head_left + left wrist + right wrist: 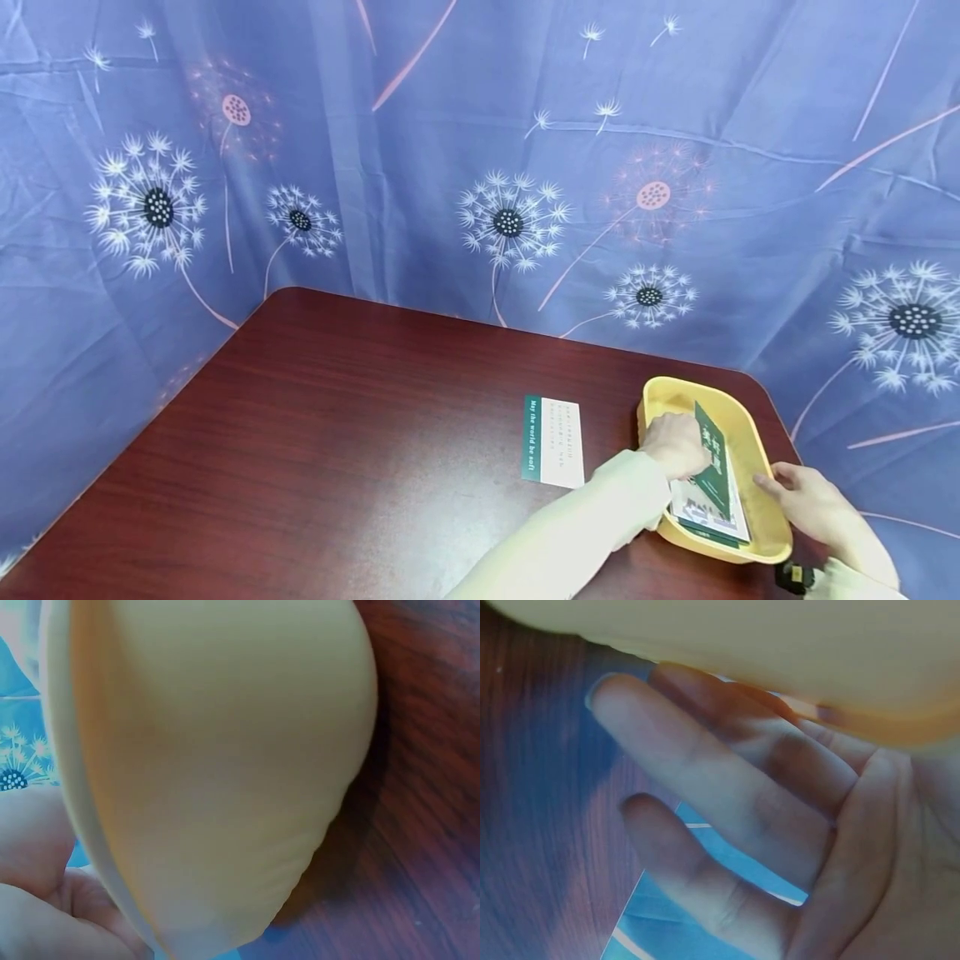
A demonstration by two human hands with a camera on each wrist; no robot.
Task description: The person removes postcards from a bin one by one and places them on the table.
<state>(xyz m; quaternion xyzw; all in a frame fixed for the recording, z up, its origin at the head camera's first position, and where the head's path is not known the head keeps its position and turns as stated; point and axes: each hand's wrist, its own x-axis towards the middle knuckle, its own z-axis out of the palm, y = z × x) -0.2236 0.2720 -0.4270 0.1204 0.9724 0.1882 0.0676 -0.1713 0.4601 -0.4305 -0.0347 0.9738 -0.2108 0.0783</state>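
Note:
A yellow plastic basket (731, 412) stands near the right end of the table. Inside lies a small stack of cards, a white printed one (693, 504) above green ones. My left hand (675, 446) reaches in over the basket's left side, fingers curled at the edge of a green card (718, 467) that is tilted up from the stack; its fingertips are hidden. At the right rim my right hand (813, 504) grips the basket, thumb over the edge. Several of its fingers (712, 787) extend along the outside in the right wrist view.
A green and white card (551, 442) printed "May the world be soft" lies flat on the dark red table (360, 433), left of the basket. A blue dandelion-patterned curtain (420, 150) hangs along the table's back and left edges.

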